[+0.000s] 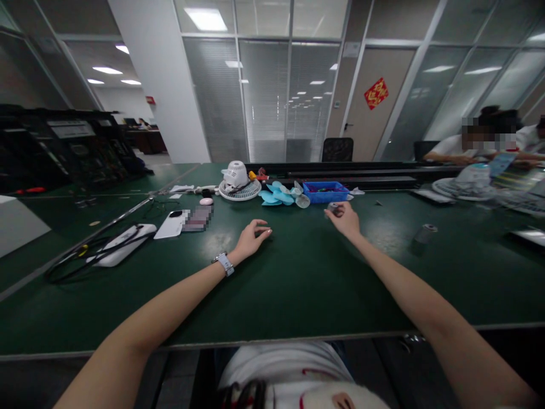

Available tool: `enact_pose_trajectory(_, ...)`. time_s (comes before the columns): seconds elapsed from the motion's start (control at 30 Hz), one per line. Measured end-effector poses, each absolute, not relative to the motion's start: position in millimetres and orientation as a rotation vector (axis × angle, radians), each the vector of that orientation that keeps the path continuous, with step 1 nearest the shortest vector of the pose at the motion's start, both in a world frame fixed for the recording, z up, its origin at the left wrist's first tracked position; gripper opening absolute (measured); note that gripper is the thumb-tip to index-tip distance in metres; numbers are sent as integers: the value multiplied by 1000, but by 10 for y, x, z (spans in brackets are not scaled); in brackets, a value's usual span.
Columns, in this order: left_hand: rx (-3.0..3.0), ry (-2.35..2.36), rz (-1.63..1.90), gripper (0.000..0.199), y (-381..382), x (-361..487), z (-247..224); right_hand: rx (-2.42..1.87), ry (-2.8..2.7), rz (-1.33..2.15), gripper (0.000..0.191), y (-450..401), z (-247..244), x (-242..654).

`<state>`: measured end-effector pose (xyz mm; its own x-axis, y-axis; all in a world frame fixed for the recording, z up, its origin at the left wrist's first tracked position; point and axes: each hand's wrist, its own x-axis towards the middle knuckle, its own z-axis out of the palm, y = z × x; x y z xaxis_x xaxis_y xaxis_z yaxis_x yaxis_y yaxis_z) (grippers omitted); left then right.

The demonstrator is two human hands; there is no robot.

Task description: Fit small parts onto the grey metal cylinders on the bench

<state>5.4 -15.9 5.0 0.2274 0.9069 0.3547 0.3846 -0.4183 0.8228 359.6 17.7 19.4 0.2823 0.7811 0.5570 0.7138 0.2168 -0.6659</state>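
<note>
My left hand [252, 238] hovers over or rests on the green table [272, 295], wrist watch [224, 263] on. Its fingers are loosely curved and apart, with nothing between them. Farther right, my right hand [347, 220] pinches a small grey metal cylinder [331, 210] between thumb and fingers. That hand is just in front of a blue tray [326, 194] with small parts in it. Another small metal cylinder [426, 233] stands on the table to the right. Light blue fan blades [276, 194] lie left of the tray, beside a white fan body and grille [237, 180].
At left lie a white phone [171, 224], a pink mouse [206, 201] and a white power strip-like block [125, 245] with black cables. Dark equipment [72, 145] stands at far left. People [472, 145] work at far right near another white fan [472, 177].
</note>
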Motion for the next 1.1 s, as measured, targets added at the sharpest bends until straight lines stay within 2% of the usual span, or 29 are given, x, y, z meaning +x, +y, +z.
enact_pose_trajectory(0.2,1703,1438,1443,23,-100,50,27,-1943,-1157,-136,44,253,93,4238)
enact_pose_trajectory(0.37,1529,1597,1589,17,-82,10,31,-2036,-1042,-85,45,243,47,4266)
enact_pose_trajectory(0.43,1496,1646,1613,15,-80,5,39,-2033,-1019,-166,51,219,103,4177)
enact_pose_trajectory(0.5,1478,1669,1612,14,-82,9,48,-1958,-1063,-347,58,161,194,3977)
enact_pose_trajectory(0.57,1467,1662,1610,13,-89,17,60,-1772,-1267,-453,55,56,281,3643)
enact_pose_trajectory(0.67,1452,1645,1615,12,-106,27,77,-1368,-1838,-253,38,-183,302,2968)
enact_pose_trajectory(0.8,1449,1622,1630,12,-127,29,88,-987,-2313,21,34,-496,163,2210)
enact_pose_trajectory(1.1,1516,1609,1606,12,-100,41,53,-954,-2356,188,29,-514,127,2096)
